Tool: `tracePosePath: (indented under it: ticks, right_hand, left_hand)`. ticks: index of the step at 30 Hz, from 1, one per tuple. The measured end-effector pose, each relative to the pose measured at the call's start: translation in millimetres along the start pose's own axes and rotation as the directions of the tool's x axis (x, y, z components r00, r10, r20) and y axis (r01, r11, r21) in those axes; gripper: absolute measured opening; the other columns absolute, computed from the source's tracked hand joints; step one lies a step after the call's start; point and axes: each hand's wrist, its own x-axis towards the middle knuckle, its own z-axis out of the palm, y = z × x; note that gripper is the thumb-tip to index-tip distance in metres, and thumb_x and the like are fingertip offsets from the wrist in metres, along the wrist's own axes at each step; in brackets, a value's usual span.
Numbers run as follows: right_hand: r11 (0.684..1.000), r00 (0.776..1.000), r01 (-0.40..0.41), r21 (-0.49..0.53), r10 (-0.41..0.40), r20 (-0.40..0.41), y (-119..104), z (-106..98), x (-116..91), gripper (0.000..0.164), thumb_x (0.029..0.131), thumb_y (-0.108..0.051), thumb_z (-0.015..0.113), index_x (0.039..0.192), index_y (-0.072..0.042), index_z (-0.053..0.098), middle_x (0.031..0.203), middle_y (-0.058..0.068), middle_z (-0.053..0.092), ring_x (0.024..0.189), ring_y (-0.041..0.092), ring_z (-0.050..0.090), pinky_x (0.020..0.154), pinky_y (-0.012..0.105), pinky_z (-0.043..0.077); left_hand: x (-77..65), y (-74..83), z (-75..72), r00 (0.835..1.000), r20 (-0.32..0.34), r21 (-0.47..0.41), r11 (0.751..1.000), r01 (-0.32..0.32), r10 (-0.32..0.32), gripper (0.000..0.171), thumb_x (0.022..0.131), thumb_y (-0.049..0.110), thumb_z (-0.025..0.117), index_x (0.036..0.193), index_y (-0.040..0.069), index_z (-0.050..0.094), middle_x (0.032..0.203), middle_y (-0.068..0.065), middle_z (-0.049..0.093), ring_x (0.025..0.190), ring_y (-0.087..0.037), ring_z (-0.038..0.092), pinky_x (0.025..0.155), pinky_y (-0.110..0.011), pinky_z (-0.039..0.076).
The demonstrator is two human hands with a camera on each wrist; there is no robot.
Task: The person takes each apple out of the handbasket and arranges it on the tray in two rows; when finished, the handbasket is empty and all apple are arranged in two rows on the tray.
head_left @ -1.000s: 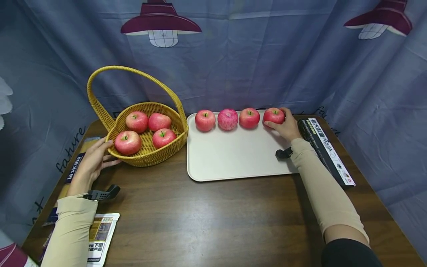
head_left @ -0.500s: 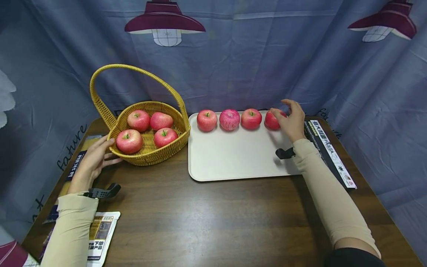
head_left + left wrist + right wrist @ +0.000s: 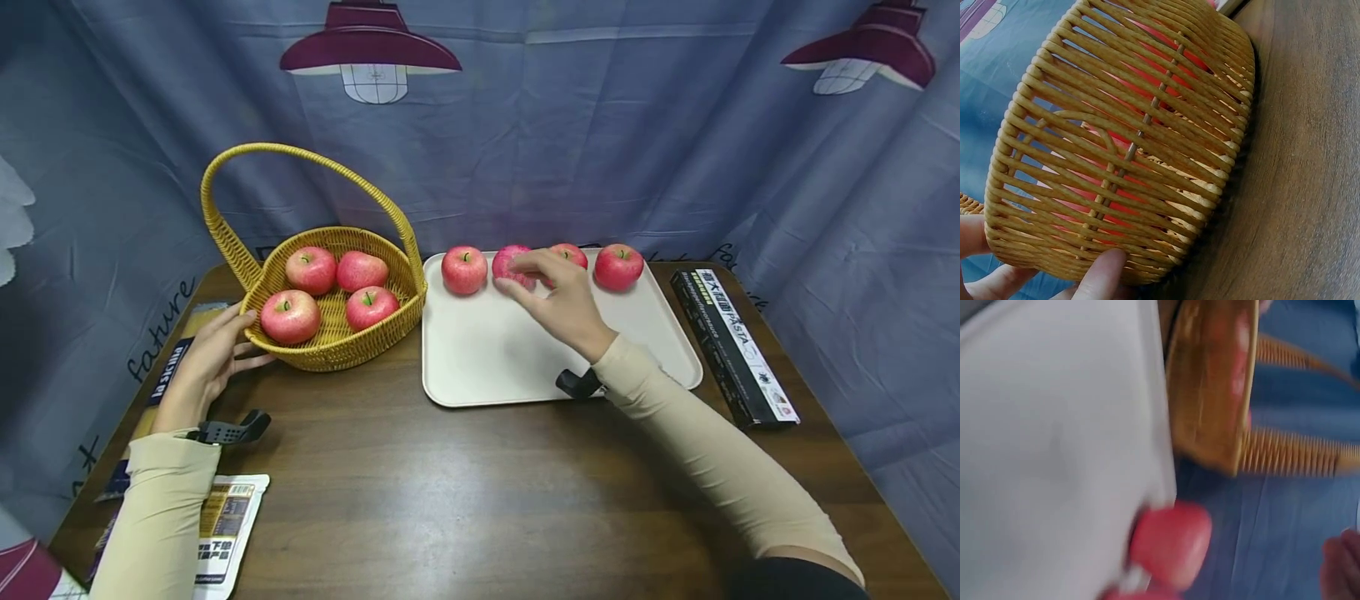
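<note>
Right hand [image 3: 558, 304] displaced leftward, now over tray [image 3: 487, 362] | fingers apart, empty | apples [image 3: 372, 309] in basket [image 3: 337, 358] lie leftward | left hand [image 3: 206, 354], nearer, fingers clamped on basket rim

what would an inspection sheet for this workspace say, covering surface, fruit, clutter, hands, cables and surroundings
Surface: brown wood-grain table with a glare patch.
Job's things: four apples in the yellow basket; four more apples in a row along the far edge of the white tray.
Clutter: black pasta box right of the tray; packets at left.
Hands: left hand touches the basket; right hand over the tray, grasping nothing visible.
Cables: nothing seen.
Surroundings: blue curtain printed with lamps.
</note>
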Motion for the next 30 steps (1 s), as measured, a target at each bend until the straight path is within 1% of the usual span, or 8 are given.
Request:
tracePosePath:
  ticks: [5, 11, 14, 21, 23, 25, 28, 30]
  right_hand:
    - [0.999, 0.985, -0.029, 0.027, 0.023, 0.174, -33, 45, 11, 0.025, 0.084, -0.021, 0.083, 0.102, -0.006, 0.075, 0.097, 0.007, 0.075, 0.093, 0.017, 0.072, 0.088, 0.027, 0.06]
    - [0.997, 0.927, 0.002, -0.075, 0.026, 0.374, -52, 94, 18, 0.041, 0.086, -0.032, 0.081, 0.115, -0.005, 0.07, 0.11, 0.006, 0.073, 0.104, 0.019, 0.067, 0.094, 0.031, 0.055]
    - [0.994, 0.9, 0.007, -0.111, 0.042, 0.435, -55, 117, 25, 0.049, 0.087, -0.037, 0.079, 0.122, -0.005, 0.066, 0.117, 0.007, 0.07, 0.109, 0.019, 0.064, 0.097, 0.031, 0.053]
    - [0.966, 0.843, -0.059, -0.251, 0.184, 0.506, -62, 153, 45, 0.063, 0.085, -0.054, 0.074, 0.123, -0.007, 0.059, 0.108, 0.006, 0.064, 0.104, 0.019, 0.062, 0.089, 0.032, 0.055]
    - [0.948, 0.817, -0.079, -0.31, 0.24, 0.524, -63, 158, 51, 0.064, 0.085, -0.056, 0.074, 0.122, -0.006, 0.059, 0.109, 0.007, 0.065, 0.106, 0.021, 0.063, 0.091, 0.034, 0.056]
    - [0.926, 0.778, -0.103, -0.362, 0.302, 0.552, -66, 162, 58, 0.064, 0.085, -0.056, 0.074, 0.121, -0.005, 0.059, 0.108, 0.009, 0.066, 0.106, 0.025, 0.065, 0.091, 0.036, 0.057]
    - [0.892, 0.702, -0.125, -0.434, 0.388, 0.597, -69, 166, 69, 0.06, 0.083, -0.059, 0.075, 0.111, -0.007, 0.061, 0.107, 0.009, 0.068, 0.105, 0.026, 0.067, 0.091, 0.036, 0.057]
    - [0.867, 0.642, -0.119, -0.485, 0.439, 0.628, -73, 169, 77, 0.057, 0.081, -0.061, 0.076, 0.103, -0.01, 0.062, 0.109, 0.008, 0.069, 0.107, 0.026, 0.068, 0.093, 0.034, 0.057]
  left_hand:
    - [-1.0, -0.8, -2.7, 1.0, 0.011, -0.036, 0.999, -0.006, 0.006, 0.072, 0.107, 0.034, 0.047, 0.163, 0.016, 0.006, 0.108, 0.015, 0.053, 0.084, -0.001, 0.069, 0.068, -0.025, 0.064]
    - [0.9, -1.0, -1.1, 1.0, 0.007, -0.017, 1.0, 0.02, -0.02, 0.072, 0.107, 0.036, 0.047, 0.163, 0.018, 0.006, 0.109, 0.015, 0.052, 0.084, 0.0, 0.069, 0.069, -0.025, 0.064]
    - [2.1, -0.8, -1.3, 1.0, 0.004, -0.014, 1.0, 0.024, -0.024, 0.071, 0.107, 0.036, 0.046, 0.163, 0.019, 0.006, 0.112, 0.013, 0.05, 0.085, 0.0, 0.069, 0.069, -0.025, 0.064]
    - [3.1, -0.7, -0.4, 1.0, 0.002, -0.008, 1.0, 0.021, -0.021, 0.071, 0.107, 0.036, 0.046, 0.163, 0.018, 0.007, 0.115, 0.011, 0.05, 0.085, 0.0, 0.069, 0.07, -0.025, 0.064]
    - [3.2, -0.5, 0.4, 1.0, 0.001, 0.001, 1.0, 0.021, -0.021, 0.071, 0.107, 0.036, 0.046, 0.163, 0.019, 0.007, 0.117, 0.01, 0.049, 0.085, 0.0, 0.069, 0.07, -0.025, 0.064]
    - [3.3, -0.4, 0.6, 1.0, 0.001, 0.002, 1.0, 0.02, -0.02, 0.071, 0.107, 0.036, 0.046, 0.163, 0.019, 0.007, 0.118, 0.009, 0.048, 0.085, 0.0, 0.069, 0.07, -0.025, 0.064]
    - [3.0, -0.4, 0.1, 1.0, 0.004, -0.01, 1.0, 0.014, -0.014, 0.071, 0.107, 0.036, 0.046, 0.163, 0.018, 0.007, 0.116, 0.01, 0.048, 0.085, -0.001, 0.068, 0.07, -0.025, 0.064]
    - [2.5, -0.7, -0.1, 1.0, 0.004, -0.013, 1.0, 0.017, -0.017, 0.071, 0.107, 0.036, 0.046, 0.163, 0.018, 0.006, 0.114, 0.011, 0.048, 0.085, -0.001, 0.068, 0.069, -0.025, 0.064]
